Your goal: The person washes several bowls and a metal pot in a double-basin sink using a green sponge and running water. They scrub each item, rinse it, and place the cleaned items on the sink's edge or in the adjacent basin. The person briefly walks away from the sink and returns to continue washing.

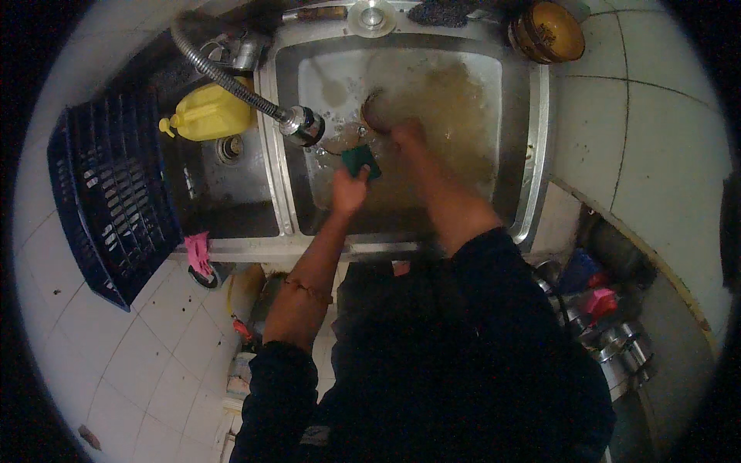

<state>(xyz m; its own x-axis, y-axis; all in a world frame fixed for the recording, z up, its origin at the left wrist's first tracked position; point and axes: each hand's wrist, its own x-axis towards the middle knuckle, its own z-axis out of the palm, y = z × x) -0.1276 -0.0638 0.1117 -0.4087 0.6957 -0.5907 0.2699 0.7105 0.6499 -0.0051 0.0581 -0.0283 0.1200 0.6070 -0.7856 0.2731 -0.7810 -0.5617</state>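
My left hand (349, 188) holds a green scouring pad (361, 161) over the large basin of a steel sink (518, 133), with the thumb on the pad. To its upper right, my right hand (408, 134) reaches into the cloudy brown water beside a round brown rim (370, 110), perhaps a bowl, mostly under water. The murk blurs my right fingers, so their grip is not clear. A chrome faucet head on a flexible hose (302, 124) hangs just above and left of the pad.
The small left basin holds a yellow plastic jug (213, 111). A dark blue plastic crate (116, 197) stands at its left. Brown bowls (550, 33) sit at the back right corner; a pink cloth (198, 253) hangs at the front edge. Metal pots (619, 347) lie low at the right.
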